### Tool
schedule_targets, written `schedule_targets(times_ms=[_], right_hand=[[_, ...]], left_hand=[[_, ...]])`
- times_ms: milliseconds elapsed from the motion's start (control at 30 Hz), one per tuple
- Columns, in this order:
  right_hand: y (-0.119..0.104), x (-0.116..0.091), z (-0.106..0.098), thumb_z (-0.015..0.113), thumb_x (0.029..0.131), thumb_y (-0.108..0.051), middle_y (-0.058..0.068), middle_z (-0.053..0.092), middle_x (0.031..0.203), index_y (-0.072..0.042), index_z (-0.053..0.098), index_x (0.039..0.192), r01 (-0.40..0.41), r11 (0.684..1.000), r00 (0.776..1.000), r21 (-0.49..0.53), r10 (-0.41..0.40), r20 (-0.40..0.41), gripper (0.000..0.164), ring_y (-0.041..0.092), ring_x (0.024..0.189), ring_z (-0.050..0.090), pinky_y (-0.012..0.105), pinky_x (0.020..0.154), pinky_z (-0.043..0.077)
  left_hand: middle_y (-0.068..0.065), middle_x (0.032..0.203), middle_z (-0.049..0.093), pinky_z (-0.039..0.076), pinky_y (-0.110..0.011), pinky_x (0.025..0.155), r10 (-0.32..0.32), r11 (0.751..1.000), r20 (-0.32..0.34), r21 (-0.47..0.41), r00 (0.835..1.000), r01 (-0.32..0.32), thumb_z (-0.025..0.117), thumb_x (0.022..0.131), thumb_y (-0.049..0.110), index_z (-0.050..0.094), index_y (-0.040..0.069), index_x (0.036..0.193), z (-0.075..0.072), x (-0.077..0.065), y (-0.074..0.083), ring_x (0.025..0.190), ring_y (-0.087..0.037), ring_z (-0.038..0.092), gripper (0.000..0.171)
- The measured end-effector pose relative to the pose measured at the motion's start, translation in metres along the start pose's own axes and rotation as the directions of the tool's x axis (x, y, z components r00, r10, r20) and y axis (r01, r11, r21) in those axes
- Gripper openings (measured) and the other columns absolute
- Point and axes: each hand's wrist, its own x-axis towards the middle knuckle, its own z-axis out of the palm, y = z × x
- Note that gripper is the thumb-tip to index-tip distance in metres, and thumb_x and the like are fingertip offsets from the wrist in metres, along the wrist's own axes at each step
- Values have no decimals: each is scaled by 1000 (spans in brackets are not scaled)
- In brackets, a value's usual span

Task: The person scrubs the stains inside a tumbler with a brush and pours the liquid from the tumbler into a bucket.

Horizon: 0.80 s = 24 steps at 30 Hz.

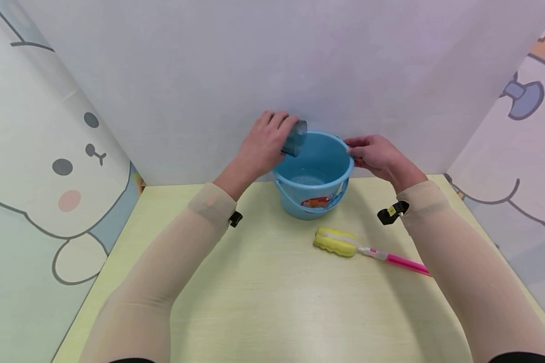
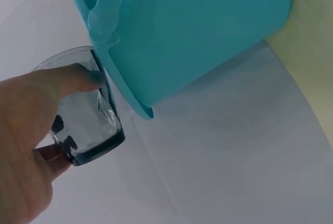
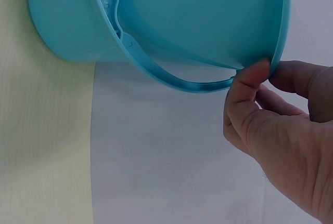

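Observation:
My left hand (image 1: 265,141) grips a clear bluish drinking glass (image 1: 296,138), tilted over the left rim of a blue bucket (image 1: 309,194). In the left wrist view, the thumb lies along the side of the glass (image 2: 86,115), close beside the bucket's rim (image 2: 125,86). With thumb and fingers, my right hand (image 1: 376,155) pinches the bucket's rim on the right. The right wrist view shows that hand (image 3: 281,115) at the rim, by the end of the bucket's handle (image 3: 182,84). The bucket stands upright, and what looks like clear water lies at its bottom.
A yellow sponge brush (image 1: 338,242) with a pink handle (image 1: 406,263) lies on the pale yellow table (image 1: 263,302), partly behind my right forearm. A white wall (image 1: 200,101) rises right behind the bucket. Cartoon-printed panels (image 1: 50,141) stand at both sides.

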Motion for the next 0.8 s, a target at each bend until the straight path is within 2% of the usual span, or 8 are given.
schedule_targets(times_ms=[233,400,567,800], right_hand=[[-2,0,2,52,113,-13,21,50,150,0,39,162,1,1000,1000,6,-1,1,52,29,117,61,24,88,59],[-2,0,2,52,113,-13,21,49,151,0,39,162,5,1000,1000,5,-5,3,53,28,116,61,24,89,59],[-2,1,2,52,113,-13,21,49,151,-1,39,162,5,1000,1000,8,-5,0,53,29,116,61,24,88,59],[-1,1,1,53,113,-13,21,48,152,0,38,163,0,1000,1000,13,0,2,53,29,118,60,24,89,59]], left_hand=[[-16,154,47,43,-44,115,-108,986,29,-122,994,110,88,89,30,42,4,157,-4,-4,-3,138,-37,43,86],[-16,152,47,46,-43,111,-165,957,26,-238,986,167,88,89,30,39,4,158,-7,-7,-6,136,-36,44,89],[-16,151,47,48,-43,110,-227,904,6,-371,974,213,88,89,29,39,3,157,-4,-13,-10,137,-34,43,88],[-17,151,49,47,-44,111,-329,800,-27,-540,944,263,89,88,28,39,0,157,1,-29,-14,136,-32,47,90]])
